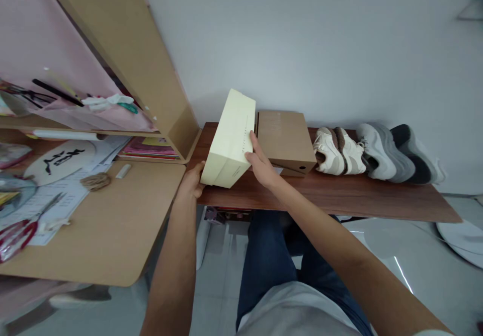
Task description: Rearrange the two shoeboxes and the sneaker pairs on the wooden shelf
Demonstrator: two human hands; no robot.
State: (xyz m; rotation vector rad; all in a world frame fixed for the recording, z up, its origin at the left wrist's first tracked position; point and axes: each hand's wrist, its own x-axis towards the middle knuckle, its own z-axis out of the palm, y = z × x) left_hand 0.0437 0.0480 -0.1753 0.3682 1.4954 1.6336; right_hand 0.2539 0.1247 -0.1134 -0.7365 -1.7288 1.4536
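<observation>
A pale yellow shoebox point(232, 130) is tilted between my two hands above the left end of a dark wooden bench point(287, 195). My left hand point(192, 181) grips its lower left corner, with the fingers partly hidden behind the box. On the right side, my right hand point(260, 162) presses its fingers and thumb against the printed face. A closed brown cardboard shoebox point(283, 137) sits on the bench just to the right of the pale one. Beyond it stand a pair of white and brown sneakers point(335, 152) and several grey, white and black shoes point(396, 155).
At the left is a light wooden desk point(124, 225) bearing red-handled scissors point(33, 220), papers, a bundle of brown twine point(95, 181) and an oval fan point(60, 162). A shelf upright point(151, 59) rises beside the bench, and a wall point(302, 49) stands behind it.
</observation>
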